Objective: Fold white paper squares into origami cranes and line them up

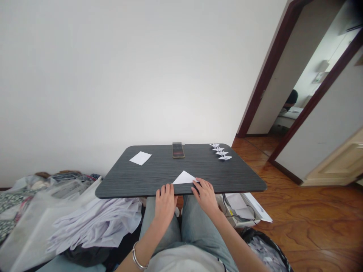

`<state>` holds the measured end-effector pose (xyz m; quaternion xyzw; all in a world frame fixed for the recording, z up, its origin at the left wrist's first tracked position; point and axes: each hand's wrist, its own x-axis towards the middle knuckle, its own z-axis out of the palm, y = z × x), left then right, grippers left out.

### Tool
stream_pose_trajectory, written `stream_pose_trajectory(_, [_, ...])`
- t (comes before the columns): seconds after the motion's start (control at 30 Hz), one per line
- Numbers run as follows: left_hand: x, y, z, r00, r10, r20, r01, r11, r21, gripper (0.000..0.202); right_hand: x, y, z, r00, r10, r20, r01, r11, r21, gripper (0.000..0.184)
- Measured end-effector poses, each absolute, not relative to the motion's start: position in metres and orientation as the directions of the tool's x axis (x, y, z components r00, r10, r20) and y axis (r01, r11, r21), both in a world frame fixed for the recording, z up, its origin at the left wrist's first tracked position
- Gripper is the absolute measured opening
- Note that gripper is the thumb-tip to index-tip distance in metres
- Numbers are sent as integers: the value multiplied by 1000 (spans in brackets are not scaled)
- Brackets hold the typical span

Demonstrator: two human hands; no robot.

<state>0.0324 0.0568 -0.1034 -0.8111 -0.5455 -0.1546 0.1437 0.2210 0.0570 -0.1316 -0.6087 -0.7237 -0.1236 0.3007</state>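
Note:
A sheet of white paper folded into a triangle (pixel 184 177) lies on the dark table (pixel 159 172), its point facing away from me. My left hand (pixel 165 200) rests at the table's near edge, fingers laid flat by the triangle's left corner. On the right corner lie the fingertips of my right hand (pixel 205 192), its fingers stretched out and apart. Neither hand grips the paper. Several small folded paper cranes (pixel 221 152) stand in a row at the far right of the table.
White square paper (pixel 141 158) lies on the table's left. A phone (pixel 178 150) sits near the back edge by the wall. Piled clothes (pixel 96 223) are at the lower left; a box with cables (pixel 241 207) and a black bag (pixel 266 249) stand at the lower right.

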Motion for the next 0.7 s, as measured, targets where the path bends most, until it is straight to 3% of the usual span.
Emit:
stream_pose_trajectory(0.1, [34,59,-107,376,822,427,919,-390,-59,42,215,58,-132,-77,808,584,952,234,-199,28])
stream_pose_trajectory(0.3, [50,69,-112,563,723,400,800,-599,-42,42,210,59,-130,-84,816,572,949,240,-203,27])
stream_pose_trajectory(0.7, [54,76,-102,618,700,359,761,-647,-49,45,200,57,-123,-74,827,557,952,225,-208,24])
